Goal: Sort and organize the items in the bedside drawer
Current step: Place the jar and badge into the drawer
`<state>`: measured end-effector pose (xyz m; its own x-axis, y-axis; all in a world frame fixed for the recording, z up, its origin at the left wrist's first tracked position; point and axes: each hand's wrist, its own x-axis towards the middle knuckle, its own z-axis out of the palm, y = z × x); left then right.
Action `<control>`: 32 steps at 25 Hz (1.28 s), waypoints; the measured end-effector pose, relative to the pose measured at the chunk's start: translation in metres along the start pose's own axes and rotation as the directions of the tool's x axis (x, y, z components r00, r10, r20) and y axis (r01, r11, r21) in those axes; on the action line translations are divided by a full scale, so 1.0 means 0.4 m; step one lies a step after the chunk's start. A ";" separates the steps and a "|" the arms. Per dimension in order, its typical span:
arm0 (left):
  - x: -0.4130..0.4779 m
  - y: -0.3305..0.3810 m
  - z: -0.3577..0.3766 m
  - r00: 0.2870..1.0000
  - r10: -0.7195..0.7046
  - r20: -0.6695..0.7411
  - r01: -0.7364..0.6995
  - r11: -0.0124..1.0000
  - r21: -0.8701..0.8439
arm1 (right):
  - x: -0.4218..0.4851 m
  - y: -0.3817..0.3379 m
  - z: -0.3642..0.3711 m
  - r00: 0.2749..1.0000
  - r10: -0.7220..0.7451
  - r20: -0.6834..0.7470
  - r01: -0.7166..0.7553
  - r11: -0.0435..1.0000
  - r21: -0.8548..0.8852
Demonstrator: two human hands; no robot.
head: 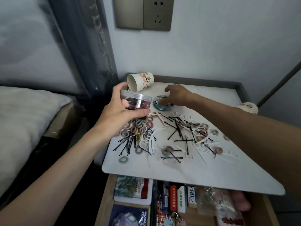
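Looking down, head cam: left hand (120, 111) has fingers and thumb wrapped round small clear plastic jar (138, 101), pinkish ties inside, tilted over left side of white nightstand top (187, 170). Right hand (177, 95) on round blue disc (160, 105) near back. It's blurry, can't tell if gripping or just touching. Loose pastel hair ties (138, 128), black bobby pins (128, 144) and white floss picks (151, 144) scattered across top. Printed paper cup (140, 81) on its side at back. Wooden drawer (104, 199) open below, packets and boxes inside.

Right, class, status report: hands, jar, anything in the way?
Left hand grips jar. Right hand on blue disc, grip unclear. Ties, pins, picks strewn below; cup tipped behind.
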<state>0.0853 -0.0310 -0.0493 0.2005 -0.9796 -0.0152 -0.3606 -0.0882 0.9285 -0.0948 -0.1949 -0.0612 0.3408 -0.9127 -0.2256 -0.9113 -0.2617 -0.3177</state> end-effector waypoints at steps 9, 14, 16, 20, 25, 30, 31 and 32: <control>-0.027 0.006 0.003 0.999 0.048 0.005 -0.048 0.997 -0.064 | -0.018 0.012 0.001 0.987 0.140 -0.079 -0.083 0.864 0.496; -0.121 0.064 0.039 0.988 0.068 0.136 -0.057 0.995 -0.086 | -0.237 -0.011 -0.080 1.000 0.000 0.013 -0.012 0.233 0.972; -0.190 0.082 0.053 0.968 0.052 0.245 -0.028 0.995 -0.101 | -0.375 -0.020 -0.072 0.993 -0.060 0.105 -0.096 0.137 0.986; -0.357 0.086 0.086 0.895 0.024 0.446 0.036 0.992 -0.124 | -0.625 -0.002 0.007 0.970 -0.026 0.242 -0.239 0.083 0.967; -0.505 0.048 0.117 0.877 -0.054 0.478 0.130 0.983 -0.127 | -0.797 0.005 0.133 0.951 0.027 0.308 -0.309 0.024 0.951; -0.505 0.024 0.147 0.829 -0.147 0.539 0.380 0.855 -0.352 | -0.799 0.000 0.199 0.961 0.076 0.265 -0.268 0.033 0.963; -0.499 0.015 0.157 0.837 -0.181 0.517 0.433 0.795 -0.424 | -0.796 -0.002 0.208 0.966 0.096 0.240 -0.247 0.077 0.966; -0.494 0.009 0.166 0.851 -0.218 0.478 0.454 0.763 -0.461 | -0.795 -0.007 0.219 0.968 0.113 0.223 -0.236 0.116 0.965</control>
<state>-0.0163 0.1500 -0.0676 -0.1859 -0.9009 -0.3922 0.2356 -0.4284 0.8723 -0.1802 0.1234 -0.0693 0.2781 -0.8434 -0.4598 0.0364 0.4876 -0.8723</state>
